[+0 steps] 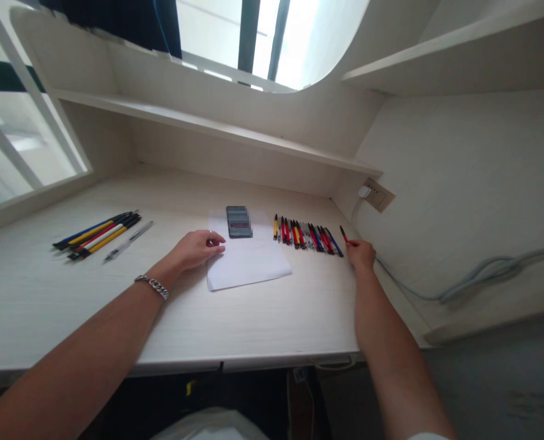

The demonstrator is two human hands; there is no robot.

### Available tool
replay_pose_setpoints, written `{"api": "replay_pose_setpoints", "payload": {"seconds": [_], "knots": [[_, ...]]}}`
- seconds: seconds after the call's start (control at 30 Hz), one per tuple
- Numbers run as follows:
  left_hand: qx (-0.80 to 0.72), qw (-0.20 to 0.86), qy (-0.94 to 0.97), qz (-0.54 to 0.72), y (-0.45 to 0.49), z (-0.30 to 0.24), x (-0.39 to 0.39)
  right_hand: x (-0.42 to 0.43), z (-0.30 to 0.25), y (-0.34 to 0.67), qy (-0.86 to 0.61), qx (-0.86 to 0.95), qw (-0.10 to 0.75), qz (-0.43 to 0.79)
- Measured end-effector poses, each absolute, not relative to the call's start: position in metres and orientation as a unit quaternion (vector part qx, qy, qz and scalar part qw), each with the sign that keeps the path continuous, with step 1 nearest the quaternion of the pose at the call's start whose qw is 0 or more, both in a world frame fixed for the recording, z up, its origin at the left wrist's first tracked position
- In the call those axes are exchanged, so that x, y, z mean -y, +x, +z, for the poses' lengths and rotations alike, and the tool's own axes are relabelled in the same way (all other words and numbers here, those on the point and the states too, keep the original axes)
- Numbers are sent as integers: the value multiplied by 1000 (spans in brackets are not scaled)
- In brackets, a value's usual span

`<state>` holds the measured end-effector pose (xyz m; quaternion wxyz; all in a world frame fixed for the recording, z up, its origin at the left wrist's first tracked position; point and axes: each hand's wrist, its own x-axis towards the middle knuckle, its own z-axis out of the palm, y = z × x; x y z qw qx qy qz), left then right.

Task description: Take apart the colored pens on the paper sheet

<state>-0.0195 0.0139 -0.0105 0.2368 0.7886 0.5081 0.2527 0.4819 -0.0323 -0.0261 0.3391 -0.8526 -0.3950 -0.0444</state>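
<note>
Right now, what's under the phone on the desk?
The phone lies near the far edge of a white paper sheet, so paper is what shows beneath it. The part of the sheet under the phone is covered, so any marks there can't be seen.

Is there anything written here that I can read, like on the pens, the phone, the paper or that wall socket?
Nothing can be read.
Phone: screen blurred out.
Row of pens, pen in the right hand, pens at left: any print too small.
Sheet of paper: no writing visible.
Wall socket plate: no legible marks.
</note>
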Motion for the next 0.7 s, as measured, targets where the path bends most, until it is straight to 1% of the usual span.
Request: {"api": "replay_pose_setpoints", "payload": {"seconds": [0.17, 0.5, 0.7], "knots": [[-507, 232, 793, 247, -21, -14, -17, 26, -40, 485, -847, 418, 328, -38], [-504, 220, 799, 244, -20, -12, -14, 24, -36, 474, -848, 453, 276, -11], [-508, 217, 797, 245, -18, -6, -8, 25, -34, 470, -845, 454, 282, -9]]}}
